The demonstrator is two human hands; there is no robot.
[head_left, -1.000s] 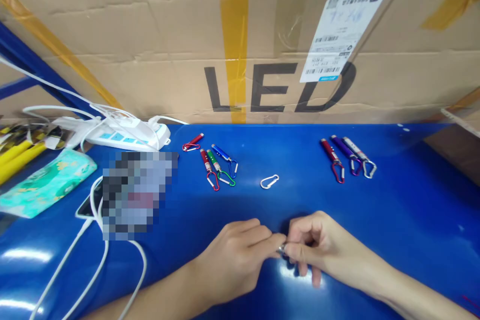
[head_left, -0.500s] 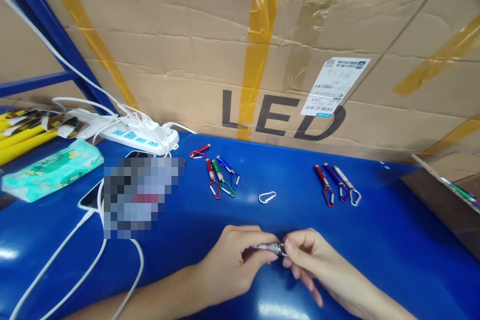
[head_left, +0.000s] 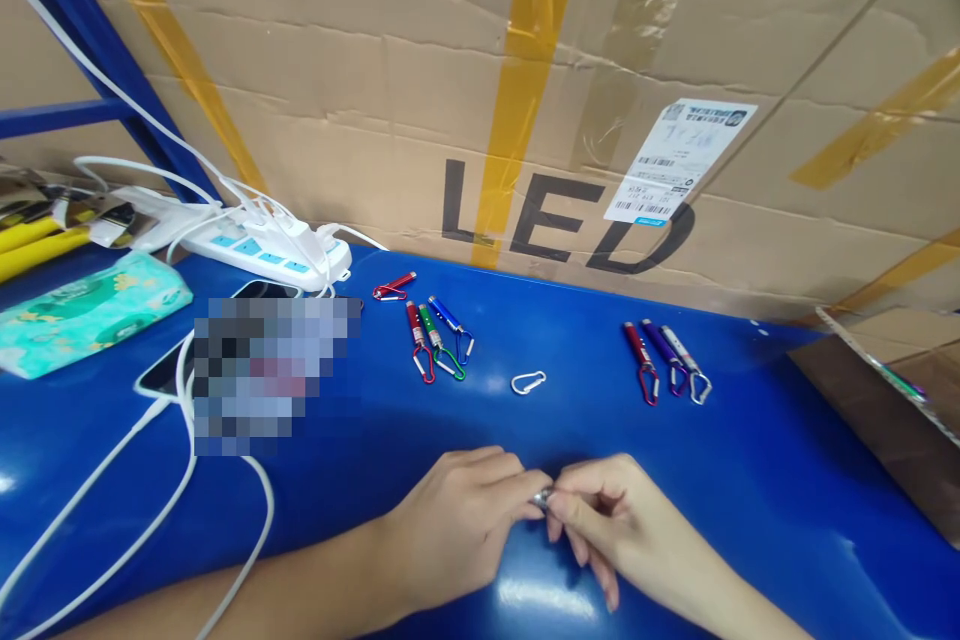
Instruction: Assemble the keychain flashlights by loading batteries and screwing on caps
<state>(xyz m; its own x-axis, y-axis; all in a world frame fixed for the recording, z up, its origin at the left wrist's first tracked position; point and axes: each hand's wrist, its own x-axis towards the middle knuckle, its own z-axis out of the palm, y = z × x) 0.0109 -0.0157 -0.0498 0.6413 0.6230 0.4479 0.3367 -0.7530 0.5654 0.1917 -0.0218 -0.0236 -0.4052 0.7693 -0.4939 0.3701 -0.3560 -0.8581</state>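
My left hand (head_left: 465, 520) is wrapped round a small silver keychain flashlight (head_left: 540, 499), hiding most of its barrel. Only the metal end shows between my two hands. The thumb and forefinger of my right hand (head_left: 600, 510) pinch that end, while the other fingers hang loosely below. A loose silver carabiner clip (head_left: 529, 383) lies on the blue table (head_left: 570, 320) just beyond my hands. Farther left are a red flashlight (head_left: 416, 335), a green flashlight (head_left: 436, 335) and a blue flashlight (head_left: 450, 320), each with its own clip.
At the right lie red (head_left: 637, 350), purple (head_left: 664, 345) and silver flashlights (head_left: 682, 350) with clips, near an open cardboard box (head_left: 862, 410). Another red flashlight (head_left: 395, 286) sits at the back. A power strip (head_left: 255, 260), white cables and a tissue pack (head_left: 97, 310) occupy the left.
My left hand has closed further over the flashlight, whose labelled barrel showed before. Both hands have shifted slightly left, and the whole view has moved a little.
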